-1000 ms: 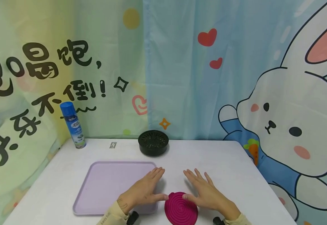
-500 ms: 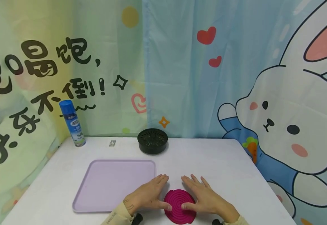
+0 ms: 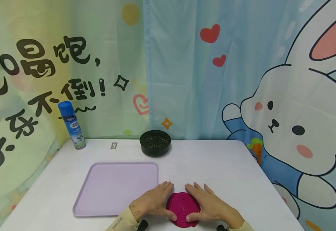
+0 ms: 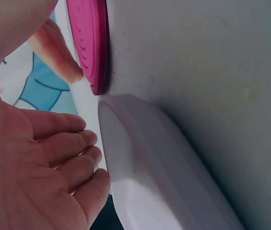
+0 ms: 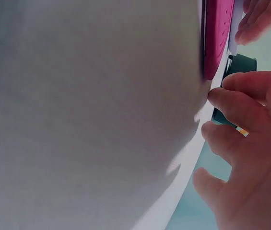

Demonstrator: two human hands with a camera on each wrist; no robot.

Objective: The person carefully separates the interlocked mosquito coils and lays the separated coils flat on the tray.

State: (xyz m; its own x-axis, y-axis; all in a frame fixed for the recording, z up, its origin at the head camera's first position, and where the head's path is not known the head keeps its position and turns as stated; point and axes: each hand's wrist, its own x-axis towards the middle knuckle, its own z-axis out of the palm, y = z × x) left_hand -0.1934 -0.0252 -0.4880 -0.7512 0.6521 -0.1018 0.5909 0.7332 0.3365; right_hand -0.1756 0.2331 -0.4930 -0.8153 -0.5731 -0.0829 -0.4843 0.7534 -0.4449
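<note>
A magenta mosquito coil [image 3: 183, 209] lies flat on the white table with its spiral grooves facing up. My left hand [image 3: 155, 199] is at its left side, fingers extended forward and thumb over the near left edge. Opposite it, my right hand [image 3: 209, 205] has its fingers spread along the right side and its thumb over the near right part. In the left wrist view the coil's edge [image 4: 89, 43] shows as a thick slab, above the left hand's loosely bent fingers. The right wrist view shows the coil's side [image 5: 217, 40] beyond the right hand's fingertips.
A pale purple tray [image 3: 116, 189] lies left of the coil, its right edge close to the left hand. At the back stand a black round vented tin [image 3: 155, 144] and a blue spray can [image 3: 73, 128]. A small metal piece [image 3: 114, 146] lies between them.
Both hands have lowered and closed in on the coil from either side, thumbs now over its near edge. The head view has tilted slightly down and right.
</note>
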